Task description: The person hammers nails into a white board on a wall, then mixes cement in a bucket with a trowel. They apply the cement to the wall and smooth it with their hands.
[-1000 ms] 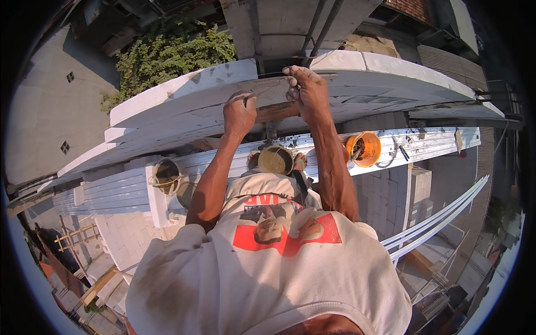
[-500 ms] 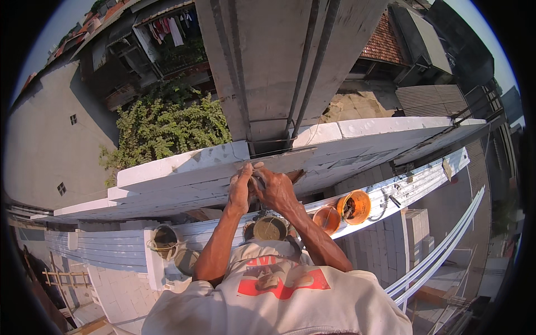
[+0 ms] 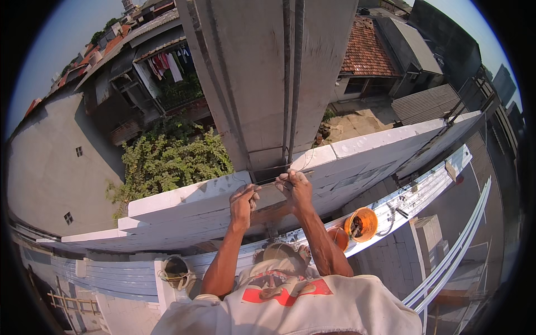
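My left hand (image 3: 243,204) is closed in a fist at the end of the left-hand white block course (image 3: 192,195). My right hand (image 3: 296,188) is closed too, just below the near end of the right-hand block course (image 3: 385,139). A gap separates the two fists, and what they pinch is too small to make out. Thin wire (image 3: 248,178) curls over the block edge by my left hand. Between the courses rises a tall grey column form (image 3: 251,84) with dark vertical steel bars (image 3: 296,84) along it. Behind my hands a brownish board (image 3: 272,214) lies against the wall.
Below the wall runs a white ribbed metal plank (image 3: 416,192). On it stand an orange bucket (image 3: 371,226) with tools, a second orange bucket (image 3: 338,237) and a mortar bucket (image 3: 282,251). A dark bucket (image 3: 176,270) sits left. Beyond the wall are a leafy tree (image 3: 173,167) and tiled roofs (image 3: 368,50).
My hands were together by the column base; they have drawn apart, the right one moving right. The view has shifted, so the buckets sit lower in the picture.
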### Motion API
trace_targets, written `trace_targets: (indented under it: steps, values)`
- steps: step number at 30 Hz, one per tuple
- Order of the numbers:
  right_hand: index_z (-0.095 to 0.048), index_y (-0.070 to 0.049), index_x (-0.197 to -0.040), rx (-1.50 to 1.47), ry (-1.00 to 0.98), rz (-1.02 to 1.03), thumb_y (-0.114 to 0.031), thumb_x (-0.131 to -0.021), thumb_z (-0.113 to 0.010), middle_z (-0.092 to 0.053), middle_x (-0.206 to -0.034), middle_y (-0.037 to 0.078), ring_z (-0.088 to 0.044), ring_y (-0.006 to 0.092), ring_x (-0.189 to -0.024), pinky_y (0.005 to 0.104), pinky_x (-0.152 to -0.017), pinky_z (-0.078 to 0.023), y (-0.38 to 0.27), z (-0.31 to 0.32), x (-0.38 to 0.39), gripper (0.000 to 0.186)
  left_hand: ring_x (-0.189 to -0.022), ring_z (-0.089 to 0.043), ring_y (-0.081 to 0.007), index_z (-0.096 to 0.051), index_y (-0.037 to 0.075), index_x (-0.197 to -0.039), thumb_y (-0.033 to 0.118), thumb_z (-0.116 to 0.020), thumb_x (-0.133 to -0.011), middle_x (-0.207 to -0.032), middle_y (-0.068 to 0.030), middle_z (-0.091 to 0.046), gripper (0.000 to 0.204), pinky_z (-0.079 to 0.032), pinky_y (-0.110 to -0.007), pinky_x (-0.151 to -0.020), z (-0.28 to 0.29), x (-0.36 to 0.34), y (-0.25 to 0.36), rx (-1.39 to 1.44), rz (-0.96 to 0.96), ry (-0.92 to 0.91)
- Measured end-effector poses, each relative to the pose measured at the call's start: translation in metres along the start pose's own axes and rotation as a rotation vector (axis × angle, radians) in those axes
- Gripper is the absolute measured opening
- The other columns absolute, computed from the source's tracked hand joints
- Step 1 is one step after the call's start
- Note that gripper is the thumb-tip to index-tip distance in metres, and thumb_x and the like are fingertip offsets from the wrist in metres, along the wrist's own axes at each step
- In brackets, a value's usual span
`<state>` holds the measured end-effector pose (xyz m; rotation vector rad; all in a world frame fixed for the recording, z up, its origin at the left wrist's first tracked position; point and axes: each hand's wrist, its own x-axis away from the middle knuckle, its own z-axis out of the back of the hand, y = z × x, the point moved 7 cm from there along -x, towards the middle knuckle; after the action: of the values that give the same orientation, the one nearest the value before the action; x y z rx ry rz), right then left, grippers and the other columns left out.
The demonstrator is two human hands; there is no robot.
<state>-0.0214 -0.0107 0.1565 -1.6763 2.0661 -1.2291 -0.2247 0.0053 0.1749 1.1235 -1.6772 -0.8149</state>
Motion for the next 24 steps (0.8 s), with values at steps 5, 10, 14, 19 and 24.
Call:
trace_targets:
  steps: [5, 10, 14, 19, 24]
  values:
    - [-0.055, -0.005, -0.126, 0.046, 0.159, 0.267, -0.023, -0.110, -0.052, -0.054, -0.081, -0.001, -0.058, 0.0115, -0.066, 0.0306, -0.061, -0.057, -0.042, 0.008, -0.005, 0.024, -0.059, -0.055, -0.0095, -0.072, -0.001, -0.109, 0.022, -0.064, -0.104, -0.074, -0.0002, -0.062, 0.025, -0.045, -0.025, -0.056, 0.018, -0.011, 0.021, -0.022, -0.145, 0.145]
    - [-0.058, -0.004, -0.123, 0.280, 0.150, 0.411, -0.022, -0.109, -0.055, -0.056, -0.079, -0.002, -0.044, 0.0030, -0.053, 0.0202, -0.041, -0.034, -0.125, 0.004, -0.018, 0.023, -0.060, -0.054, -0.0096, -0.069, -0.001, -0.115, 0.025, -0.064, -0.105, -0.074, 0.0001, -0.058, 0.029, -0.048, -0.029, -0.058, 0.035, -0.023, 0.057, 0.288, -0.308, 0.002]
    - [-0.062, -0.004, -0.121, 0.306, -0.015, 0.549, -0.021, -0.106, -0.062, -0.061, -0.081, -0.002, -0.041, 0.0023, -0.050, 0.0192, -0.040, -0.032, -0.217, -0.036, -0.027, 0.022, -0.054, -0.051, -0.0104, -0.070, -0.004, -0.112, 0.025, -0.062, -0.106, -0.072, -0.0011, -0.059, 0.030, -0.045, -0.028, -0.054, 0.008, -0.014, 0.145, 0.350, -0.481, -0.078]
    - [-0.064, -0.004, -0.121, 0.255, -0.161, 0.612, -0.019, -0.106, -0.062, -0.063, -0.083, 0.000, -0.045, 0.0027, -0.054, 0.0190, -0.042, -0.037, -0.324, -0.116, -0.003, 0.022, -0.060, -0.049, -0.0073, -0.065, -0.003, -0.119, 0.028, -0.055, -0.110, -0.077, 0.0018, -0.056, 0.034, -0.042, -0.027, -0.058, -0.035, 0.031, 0.262, 0.434, -0.681, -0.280]
    - [-0.058, 0.000, -0.131, 0.180, -0.407, 0.577, -0.016, -0.108, -0.057, -0.063, -0.091, 0.004, -0.053, 0.0058, -0.066, 0.0202, -0.051, -0.043, -0.364, -0.152, 0.032, 0.028, -0.059, -0.049, -0.0075, -0.063, -0.003, -0.119, 0.030, -0.046, -0.113, -0.076, 0.0012, -0.054, 0.038, -0.044, -0.028, -0.060, -0.079, 0.073, 0.309, 0.485, -0.778, -0.576]
